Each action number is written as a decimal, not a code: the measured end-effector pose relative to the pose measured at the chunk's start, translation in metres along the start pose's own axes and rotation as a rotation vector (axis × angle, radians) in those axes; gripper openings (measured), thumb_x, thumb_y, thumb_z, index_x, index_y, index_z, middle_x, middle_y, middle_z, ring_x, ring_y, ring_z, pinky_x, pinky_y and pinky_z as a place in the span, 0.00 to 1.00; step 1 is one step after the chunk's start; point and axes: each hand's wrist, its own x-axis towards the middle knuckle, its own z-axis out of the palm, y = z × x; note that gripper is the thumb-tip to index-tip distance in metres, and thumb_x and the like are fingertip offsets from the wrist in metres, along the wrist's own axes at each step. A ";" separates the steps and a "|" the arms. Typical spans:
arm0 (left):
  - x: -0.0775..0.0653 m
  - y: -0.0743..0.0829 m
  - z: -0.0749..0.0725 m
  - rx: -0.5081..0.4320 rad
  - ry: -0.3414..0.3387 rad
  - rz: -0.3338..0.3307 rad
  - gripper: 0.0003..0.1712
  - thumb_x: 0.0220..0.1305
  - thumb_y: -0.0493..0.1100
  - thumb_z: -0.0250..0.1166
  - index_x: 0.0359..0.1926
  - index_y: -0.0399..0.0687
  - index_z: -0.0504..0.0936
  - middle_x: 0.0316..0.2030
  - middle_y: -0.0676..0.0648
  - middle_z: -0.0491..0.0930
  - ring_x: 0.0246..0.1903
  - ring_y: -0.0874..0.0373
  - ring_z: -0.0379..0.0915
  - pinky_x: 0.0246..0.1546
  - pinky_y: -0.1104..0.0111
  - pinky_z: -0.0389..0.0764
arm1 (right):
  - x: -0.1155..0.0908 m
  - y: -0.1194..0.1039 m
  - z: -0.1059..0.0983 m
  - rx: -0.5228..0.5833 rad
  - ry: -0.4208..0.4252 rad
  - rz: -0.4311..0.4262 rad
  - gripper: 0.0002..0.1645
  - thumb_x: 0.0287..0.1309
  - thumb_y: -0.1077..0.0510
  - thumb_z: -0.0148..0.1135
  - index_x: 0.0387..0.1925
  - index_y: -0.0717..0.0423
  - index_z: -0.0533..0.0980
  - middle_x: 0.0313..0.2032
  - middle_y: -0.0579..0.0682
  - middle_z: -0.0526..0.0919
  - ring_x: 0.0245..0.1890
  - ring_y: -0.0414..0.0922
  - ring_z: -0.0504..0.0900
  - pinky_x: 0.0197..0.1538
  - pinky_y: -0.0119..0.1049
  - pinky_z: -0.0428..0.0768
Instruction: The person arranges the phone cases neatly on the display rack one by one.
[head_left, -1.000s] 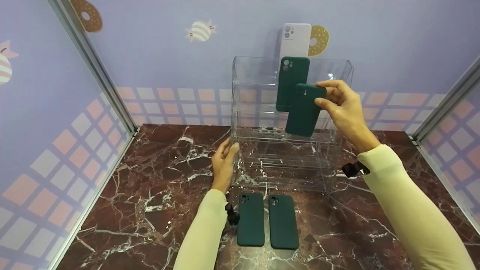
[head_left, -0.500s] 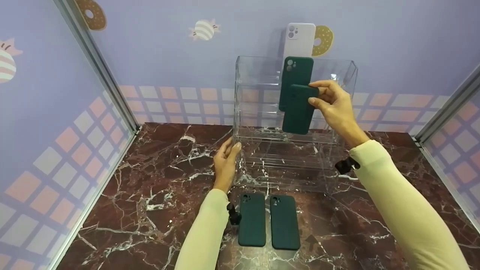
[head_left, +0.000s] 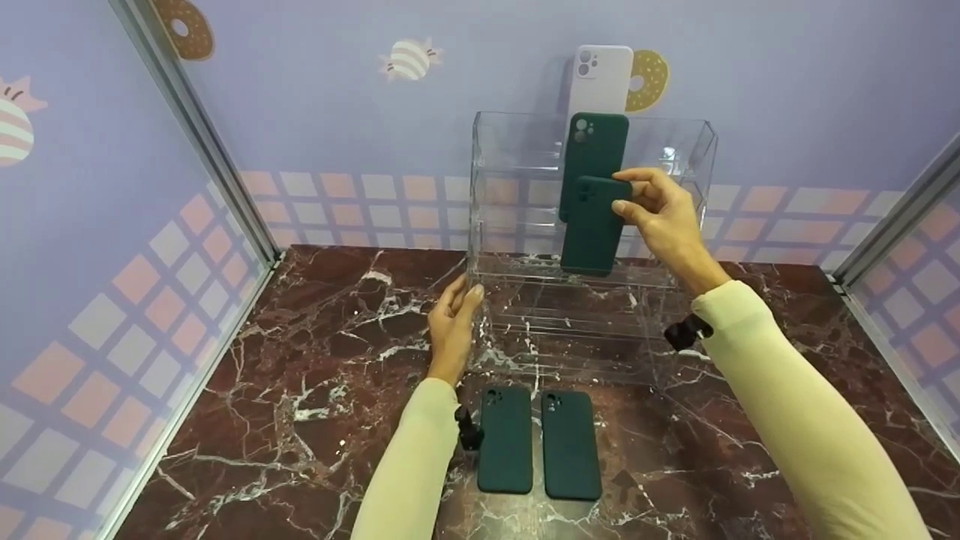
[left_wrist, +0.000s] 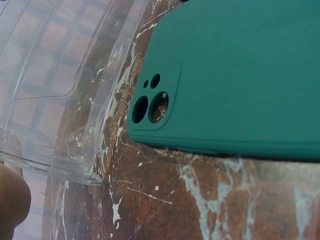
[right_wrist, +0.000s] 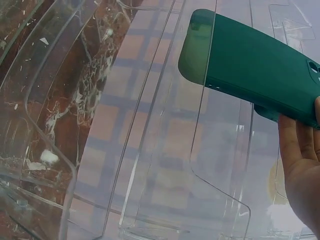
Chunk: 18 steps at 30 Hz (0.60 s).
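Purple wall panels (head_left: 300, 112) printed with 2 doughnuts (head_left: 657, 80) and 2 sweets (head_left: 410, 60) border the marbled tabletop (head_left: 315, 360).

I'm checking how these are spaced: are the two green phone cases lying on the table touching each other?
Apart. The head view shows a strip of marbled tabletop between the left case and the right case.
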 end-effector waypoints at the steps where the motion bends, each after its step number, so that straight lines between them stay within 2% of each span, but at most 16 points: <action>1: 0.000 0.000 0.000 -0.002 -0.002 0.001 0.28 0.74 0.42 0.67 0.71 0.40 0.78 0.63 0.38 0.82 0.60 0.49 0.82 0.65 0.55 0.76 | 0.000 0.000 0.000 -0.001 -0.002 0.000 0.21 0.70 0.72 0.65 0.62 0.65 0.78 0.41 0.55 0.87 0.41 0.45 0.88 0.48 0.35 0.87; 8: -0.001 0.000 0.000 0.002 -0.007 -0.009 0.28 0.75 0.43 0.67 0.72 0.40 0.77 0.64 0.40 0.82 0.61 0.49 0.81 0.67 0.54 0.74 | -0.001 0.003 0.002 -0.014 -0.015 0.001 0.22 0.69 0.72 0.66 0.63 0.66 0.78 0.42 0.63 0.85 0.40 0.45 0.88 0.48 0.35 0.87; 18: 0.000 -0.002 -0.001 -0.024 -0.002 -0.004 0.27 0.75 0.41 0.67 0.70 0.38 0.78 0.62 0.39 0.83 0.60 0.49 0.82 0.66 0.56 0.75 | 0.001 0.004 0.004 0.003 -0.012 0.030 0.22 0.70 0.71 0.66 0.63 0.64 0.78 0.41 0.57 0.86 0.41 0.46 0.88 0.48 0.35 0.87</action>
